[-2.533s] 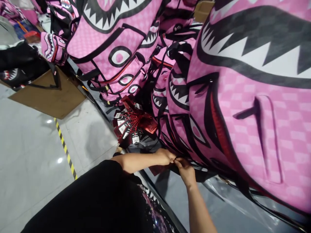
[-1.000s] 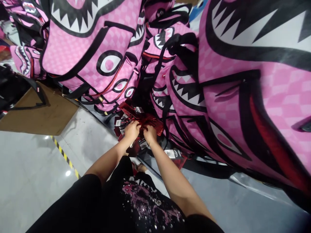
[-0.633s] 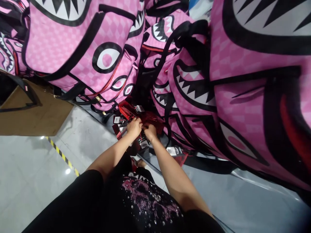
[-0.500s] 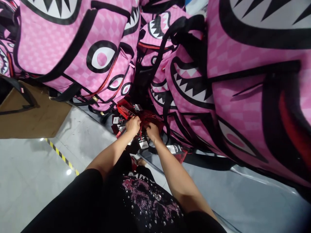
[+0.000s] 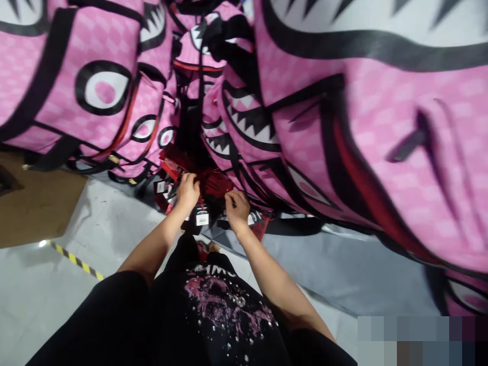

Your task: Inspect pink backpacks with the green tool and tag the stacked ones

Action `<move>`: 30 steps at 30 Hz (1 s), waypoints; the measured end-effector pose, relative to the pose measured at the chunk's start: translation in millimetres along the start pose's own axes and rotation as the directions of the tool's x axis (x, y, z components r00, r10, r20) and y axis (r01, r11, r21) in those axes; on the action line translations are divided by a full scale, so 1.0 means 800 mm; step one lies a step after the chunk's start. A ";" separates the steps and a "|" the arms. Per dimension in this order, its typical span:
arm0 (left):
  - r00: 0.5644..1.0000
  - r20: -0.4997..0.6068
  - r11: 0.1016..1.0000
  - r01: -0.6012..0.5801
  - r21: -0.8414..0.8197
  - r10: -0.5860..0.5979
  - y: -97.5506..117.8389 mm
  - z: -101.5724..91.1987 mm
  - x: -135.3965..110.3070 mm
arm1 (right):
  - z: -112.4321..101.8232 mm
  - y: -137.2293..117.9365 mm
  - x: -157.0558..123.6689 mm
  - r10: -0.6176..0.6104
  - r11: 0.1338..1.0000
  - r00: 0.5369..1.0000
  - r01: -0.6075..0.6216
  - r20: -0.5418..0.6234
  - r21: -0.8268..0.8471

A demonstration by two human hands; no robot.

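Low between the bags, my left hand is closed, fingers curled down at a pile of glossy dark-red pieces; what it grips is hidden. My right hand has its fingers bent together at the right edge of the same red pile, and I cannot make out anything in them. A black-and-white hang tag dangles on a red cord between and below the hands. Another white tag lies left of my left hand.
Pink checkered bags with shark mouths and eyes rise on the left and right. A cardboard box stands at left. Grey sheeting lies under the right bags. Yellow-black tape marks the tiled floor.
The view has swung right, so the bags sit further left. My hands have moved apart, the right one away from the middle of the red pile to its right edge.
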State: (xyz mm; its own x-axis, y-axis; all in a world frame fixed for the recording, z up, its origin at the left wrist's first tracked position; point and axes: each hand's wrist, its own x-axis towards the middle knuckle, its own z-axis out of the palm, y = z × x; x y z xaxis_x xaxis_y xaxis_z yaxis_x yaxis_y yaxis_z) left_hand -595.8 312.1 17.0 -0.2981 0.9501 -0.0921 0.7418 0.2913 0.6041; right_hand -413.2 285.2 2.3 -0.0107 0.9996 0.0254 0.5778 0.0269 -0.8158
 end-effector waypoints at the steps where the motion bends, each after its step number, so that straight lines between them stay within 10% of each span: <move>1: 0.999 -0.009 0.997 -0.053 -0.053 0.053 0.006 -0.003 -0.015 | -0.009 -0.004 -0.011 -0.021 0.999 0.999 0.021 -0.032 0.024; 9: 0.908 0.131 0.854 -0.314 -0.414 0.398 0.078 0.018 -0.133 | -0.056 -0.019 -0.092 -0.024 0.988 0.996 0.037 -0.089 0.153; 16: 0.844 0.361 0.893 -0.265 -0.364 0.397 0.123 0.051 -0.139 | -0.134 0.058 -0.084 0.261 0.962 0.906 -0.216 -0.332 0.165; 22: 0.861 0.436 0.964 -0.255 -0.073 0.261 0.156 0.088 -0.128 | -0.129 0.100 -0.033 0.423 0.905 0.804 -0.398 -0.419 0.149; 30: 0.839 0.497 0.952 -0.296 0.078 0.220 0.181 0.121 -0.111 | -0.143 0.124 -0.055 0.298 0.941 0.928 -0.248 -0.222 0.229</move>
State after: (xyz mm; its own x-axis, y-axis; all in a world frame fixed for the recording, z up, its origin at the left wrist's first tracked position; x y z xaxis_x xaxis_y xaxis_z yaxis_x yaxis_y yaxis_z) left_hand -403.8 280.4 35.8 0.2120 0.9169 -0.3381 0.8414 0.0047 0.5403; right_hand -261.7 242.9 -13.6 0.3431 0.9348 -0.0915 0.3598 -0.2208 -0.9065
